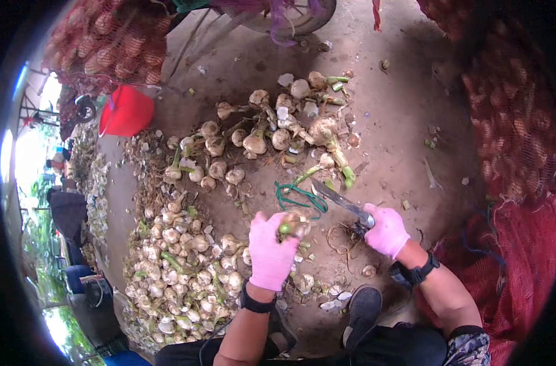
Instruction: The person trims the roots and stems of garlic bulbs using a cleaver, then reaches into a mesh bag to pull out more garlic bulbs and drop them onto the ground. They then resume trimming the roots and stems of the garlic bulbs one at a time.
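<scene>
My left hand [269, 251], in a pink glove, is closed around a garlic bulb [298, 227] whose cut green stem end faces up. In my right hand [386, 230], also gloved in pink, is a knife [339, 199] with its blade pointing up and to the left. The blade and the bulb are apart. Beyond my hands, garlic bulbs with stems [255, 143] lie scattered on the floor. To the left of my left hand spreads a large pile of trimmed garlic [186, 277]. A green cord [301, 198] lies on the floor between my hands and the scattered bulbs.
A red bucket [127, 111] lies tipped at the back left, near a full red mesh sack [110, 46]. More filled mesh sacks [516, 116] stand along the right, with loose red netting [522, 274] below. A wheel [296, 17] is at the top. My shoe [363, 311] rests near garlic scraps.
</scene>
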Demonstrator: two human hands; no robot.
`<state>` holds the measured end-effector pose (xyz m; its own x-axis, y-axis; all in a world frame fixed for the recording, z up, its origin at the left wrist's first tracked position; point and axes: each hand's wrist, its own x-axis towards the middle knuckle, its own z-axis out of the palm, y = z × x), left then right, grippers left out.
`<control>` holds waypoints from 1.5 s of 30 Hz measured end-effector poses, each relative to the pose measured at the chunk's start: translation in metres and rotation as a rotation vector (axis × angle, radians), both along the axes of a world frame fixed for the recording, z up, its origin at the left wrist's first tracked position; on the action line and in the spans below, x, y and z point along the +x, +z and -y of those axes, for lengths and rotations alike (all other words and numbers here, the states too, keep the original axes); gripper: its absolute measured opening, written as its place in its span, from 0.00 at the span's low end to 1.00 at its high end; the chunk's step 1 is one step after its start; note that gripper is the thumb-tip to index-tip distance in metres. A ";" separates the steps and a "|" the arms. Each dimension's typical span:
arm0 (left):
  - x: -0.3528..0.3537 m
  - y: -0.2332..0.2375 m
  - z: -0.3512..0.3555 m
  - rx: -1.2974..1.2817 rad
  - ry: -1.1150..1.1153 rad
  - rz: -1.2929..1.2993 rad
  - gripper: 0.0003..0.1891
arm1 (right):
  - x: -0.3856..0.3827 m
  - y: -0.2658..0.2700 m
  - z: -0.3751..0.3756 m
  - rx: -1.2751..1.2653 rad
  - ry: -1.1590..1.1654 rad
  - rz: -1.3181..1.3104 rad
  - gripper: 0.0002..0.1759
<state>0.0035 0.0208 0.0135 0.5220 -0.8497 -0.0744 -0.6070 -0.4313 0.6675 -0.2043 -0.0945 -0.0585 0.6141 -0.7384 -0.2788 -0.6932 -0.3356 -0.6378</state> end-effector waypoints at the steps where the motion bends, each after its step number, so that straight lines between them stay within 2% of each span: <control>1: 0.001 0.000 0.000 -0.033 -0.019 0.100 0.13 | 0.001 -0.003 -0.002 0.048 -0.010 -0.008 0.09; 2: 0.003 0.001 0.000 -0.034 -0.019 0.101 0.13 | 0.003 -0.004 -0.001 0.091 -0.012 -0.014 0.09; 4: 0.004 0.002 -0.005 -0.132 0.325 -0.473 0.11 | 0.008 0.003 -0.002 0.144 0.023 0.028 0.09; 5: 0.010 0.002 -0.010 -0.128 0.326 -0.640 0.14 | 0.011 0.007 -0.004 0.201 0.052 0.069 0.09; 6: 0.011 -0.002 -0.015 -0.124 0.324 -0.639 0.14 | 0.013 0.011 -0.007 0.205 0.049 0.069 0.09; 8: 0.013 -0.014 -0.024 -0.366 0.455 -1.421 0.19 | 0.019 0.020 -0.008 0.182 0.070 0.131 0.08; 9: 0.017 -0.023 -0.032 -0.309 0.416 -1.460 0.26 | 0.021 0.026 -0.008 0.185 0.061 0.133 0.08; 10: 0.013 -0.021 -0.034 -0.308 0.415 -1.461 0.26 | 0.023 0.031 -0.008 0.185 0.060 0.132 0.08; 12: 0.006 -0.014 -0.034 -0.099 0.190 -0.765 0.29 | 0.025 0.041 -0.008 0.085 0.069 0.203 0.09; 13: 0.010 -0.015 -0.027 -0.098 0.118 -1.007 0.32 | 0.026 0.047 -0.009 0.086 0.070 0.203 0.09; 14: 0.009 -0.011 -0.023 -0.098 0.121 -1.006 0.32 | 0.028 0.052 -0.011 0.060 0.155 0.139 0.09; 16: 0.003 -0.002 -0.017 0.105 -0.118 -0.710 0.36 | 0.029 0.060 -0.014 0.031 0.241 0.076 0.10; 17: 0.003 -0.021 -0.025 -0.005 -0.220 -0.432 0.42 | 0.029 0.063 -0.018 0.009 0.274 0.074 0.11; 18: 0.003 -0.023 -0.026 -0.006 -0.220 -0.431 0.42 | 0.029 0.066 -0.021 -0.013 0.305 0.071 0.12; 20: 0.003 -0.020 -0.020 -0.267 -0.001 -0.945 0.43 | 0.027 0.071 -0.022 -0.040 0.333 0.094 0.14; 21: 0.000 -0.015 -0.015 -0.236 -0.038 -0.859 0.37 | 0.027 0.075 -0.022 -0.062 0.357 0.109 0.15; 22: 0.001 -0.012 -0.010 -0.237 -0.038 -0.860 0.37 | 0.028 0.078 -0.021 -0.086 0.382 0.125 0.15; 24: 0.003 -0.008 -0.003 -0.134 0.164 -1.093 0.30 | 0.029 0.082 -0.021 -0.101 0.410 0.125 0.16; 25: 0.000 -0.006 -0.002 -0.146 0.135 -0.988 0.26 | 0.030 0.083 -0.021 -0.112 0.439 0.126 0.17; 26: -0.003 -0.001 -0.002 -0.145 0.135 -0.988 0.26 | 0.031 0.081 -0.022 -0.111 0.438 0.126 0.17; 28: -0.011 0.009 -0.002 -0.227 0.067 -0.734 0.18 | 0.032 0.075 -0.023 -0.183 0.389 0.157 0.19; 29: -0.014 0.014 -0.001 -0.225 0.067 -0.735 0.18 | 0.033 0.070 -0.023 -0.181 0.388 0.156 0.19; 30: -0.018 0.019 -0.001 -0.270 0.151 -0.932 0.17 | 0.034 0.064 -0.022 -0.185 0.410 0.154 0.17; 31: -0.019 0.021 0.000 -0.314 0.238 -1.128 0.19 | 0.034 0.061 -0.020 -0.188 0.431 0.153 0.16; 32: -0.019 0.019 -0.002 -0.311 0.237 -1.129 0.19 | 0.033 0.060 -0.018 -0.186 0.429 0.152 0.16; 33: -0.019 0.016 -0.005 -0.201 0.315 -1.112 0.20 | 0.033 0.060 -0.017 -0.207 0.438 0.148 0.16; 34: -0.018 0.014 -0.006 -0.093 0.391 -1.091 0.31 | 0.033 0.060 -0.015 -0.230 0.447 0.144 0.15; 35: -0.019 0.015 -0.006 -0.091 0.392 -1.091 0.31 | 0.033 0.056 -0.014 -0.228 0.447 0.144 0.15; 37: -0.021 0.018 -0.006 -0.090 0.423 -1.287 0.35 | 0.030 0.041 -0.010 -0.226 0.414 0.203 0.12; 38: -0.025 0.019 -0.013 -0.090 0.424 -1.287 0.35 | 0.030 0.033 0.003 -0.224 0.414 0.203 0.12; 40: -0.034 0.019 -0.031 -0.163 -0.139 -0.774 0.35 | 0.025 0.018 0.038 -0.025 0.039 -0.245 0.09; 41: -0.028 0.020 -0.033 -0.161 -0.135 -0.758 0.35 | 0.019 0.019 0.038 -0.027 -0.007 -0.231 0.09; 42: -0.020 0.014 -0.034 -0.141 -0.026 -0.767 0.35 | 0.017 0.021 0.039 -0.037 -0.037 -0.218 0.08; 43: -0.014 0.002 -0.035 -0.119 0.069 -0.795 0.35 | 0.018 0.024 0.028 -0.102 -0.052 -0.070 0.09; 44: -0.006 -0.012 -0.033 -0.097 0.153 -0.819 0.36 | 0.020 0.018 0.024 -0.124 -0.034 -0.101 0.09; 45: 0.013 -0.030 -0.039 -0.124 0.208 -0.659 0.29 | 0.021 0.016 0.025 -0.069 -0.046 -0.116 0.09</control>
